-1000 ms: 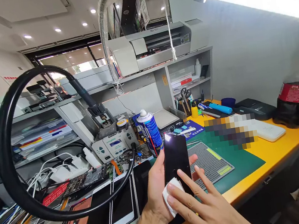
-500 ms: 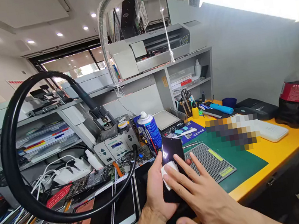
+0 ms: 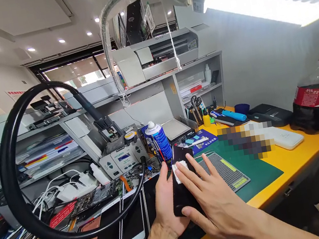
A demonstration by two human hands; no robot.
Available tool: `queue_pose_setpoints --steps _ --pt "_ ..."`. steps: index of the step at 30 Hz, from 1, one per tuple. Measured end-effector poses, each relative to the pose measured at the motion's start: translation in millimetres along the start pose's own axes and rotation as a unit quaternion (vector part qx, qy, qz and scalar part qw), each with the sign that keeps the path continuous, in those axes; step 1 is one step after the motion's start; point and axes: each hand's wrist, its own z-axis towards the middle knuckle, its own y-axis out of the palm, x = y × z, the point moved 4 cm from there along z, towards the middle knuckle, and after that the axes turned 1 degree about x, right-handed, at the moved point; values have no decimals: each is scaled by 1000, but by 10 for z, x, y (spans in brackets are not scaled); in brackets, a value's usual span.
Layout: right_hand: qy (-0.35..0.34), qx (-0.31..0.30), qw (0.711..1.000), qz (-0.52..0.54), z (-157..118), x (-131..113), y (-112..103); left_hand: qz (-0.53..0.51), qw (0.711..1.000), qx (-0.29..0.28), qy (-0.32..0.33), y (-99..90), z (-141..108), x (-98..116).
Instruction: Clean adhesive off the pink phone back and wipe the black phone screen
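A glossy black phone (image 3: 184,196) lies tilted in my left hand (image 3: 164,203), which is closed round its side, thumb along the left edge. My right hand (image 3: 218,203) is over the phone's face, fingers stretched out. Under its index and middle fingertips a folded white wipe (image 3: 180,172) is pressed flat on the upper part of the screen. The right thumb is near the phone's lower edge. Behind the phone stands a blue and white spray can (image 3: 160,141). To its right, a grey perforated pad (image 3: 224,172) rests on the green mat (image 3: 265,173).
Several phones and tablets, one a white-framed tablet (image 3: 132,237), crowd the left side beneath a thick black hose (image 3: 7,180). A soldering station (image 3: 123,159) stands behind. A white power bank (image 3: 289,137) and a cola bottle (image 3: 316,102) are at right. A bright lamp (image 3: 262,6) hangs above.
My right hand has slid the wipe slightly up the phone's screen, and its thumb has come in to the phone's lower edge. My left hand still holds the phone. The view has shifted slightly.
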Motion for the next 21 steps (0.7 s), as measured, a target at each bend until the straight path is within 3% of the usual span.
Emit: queue_pose_setpoints --steps 3,8,21 --pt "6 -4 1000 11 8 6 16 5 1000 -2 -2 -2 -7 5" --pt "-63 -17 998 12 -121 -133 67 13 1000 19 -18 -67 6 27" --pt "-99 53 992 -65 -165 -197 96 11 1000 23 -17 -53 -11 39"
